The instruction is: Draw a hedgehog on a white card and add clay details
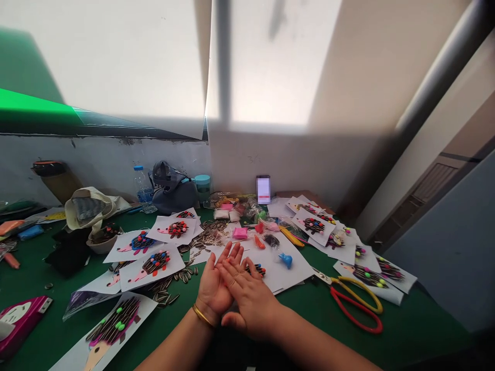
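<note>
My left hand (212, 287) is held palm up with its fingers stretched out, a gold bangle (203, 315) at the wrist. Across its palm and fingers lies my right hand (253, 299), flat, with fingers extended. Whether something small sits between the palms is hidden. Just beyond the hands, a white sheet (297, 281) carries a partly covered hedgehog picture (260, 270) made of seeds and coloured dots. On that sheet also rest a lump of blue clay (285, 260), an orange piece (259, 242) and a dark lump (271, 240).
Finished-looking hedgehog cards (157, 264) lie left, with more cards (314, 225) right. Loose sunflower seeds (185, 274) are scattered left of my hands. Scissors (358, 304) with red and yellow handles lie right. A phone (263, 189), bottle (144, 193) and grey bag (174, 193) stand by the wall.
</note>
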### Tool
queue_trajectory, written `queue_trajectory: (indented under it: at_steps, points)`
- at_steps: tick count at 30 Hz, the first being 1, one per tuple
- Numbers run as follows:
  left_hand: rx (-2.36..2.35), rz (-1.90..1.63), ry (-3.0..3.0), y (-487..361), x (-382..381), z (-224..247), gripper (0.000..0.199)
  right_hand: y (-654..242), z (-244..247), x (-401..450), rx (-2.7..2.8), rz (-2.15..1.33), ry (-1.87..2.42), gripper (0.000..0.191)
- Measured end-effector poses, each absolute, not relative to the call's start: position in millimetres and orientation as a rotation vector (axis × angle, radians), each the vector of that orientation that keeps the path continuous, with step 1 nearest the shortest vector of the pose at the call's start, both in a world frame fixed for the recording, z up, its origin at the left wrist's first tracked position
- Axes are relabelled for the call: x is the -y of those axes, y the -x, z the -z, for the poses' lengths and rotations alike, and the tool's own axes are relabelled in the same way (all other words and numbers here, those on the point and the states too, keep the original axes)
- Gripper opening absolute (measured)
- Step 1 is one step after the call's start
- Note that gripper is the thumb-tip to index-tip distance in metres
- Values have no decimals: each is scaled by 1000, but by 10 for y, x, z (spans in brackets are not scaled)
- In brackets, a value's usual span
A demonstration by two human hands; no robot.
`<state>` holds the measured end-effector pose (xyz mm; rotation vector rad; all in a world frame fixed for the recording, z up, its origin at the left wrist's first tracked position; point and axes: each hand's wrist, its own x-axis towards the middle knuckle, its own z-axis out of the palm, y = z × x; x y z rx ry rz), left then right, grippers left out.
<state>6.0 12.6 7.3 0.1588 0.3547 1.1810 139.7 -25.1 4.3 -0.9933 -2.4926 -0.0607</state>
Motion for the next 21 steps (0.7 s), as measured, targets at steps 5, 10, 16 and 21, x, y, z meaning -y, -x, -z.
queue_trajectory:
  at_steps: [5,10,16,21]
  points:
    - [-350,-1101,-103,-140,-91,-23,46,-1352,-36,259,2495,49,1000,89]
    - [-331,-1069,-132,-96,-103,-76,49,-1532,-103,107,2420,34,1082,72]
    - [-314,-1062,-72,-101,-80,-149,51,-1692,-155,32,2117,-4,1146,39]
    - [-295,-953,-54,-134,-38,-141,52,-1641,-171,-32,2097,-90,1197,26]
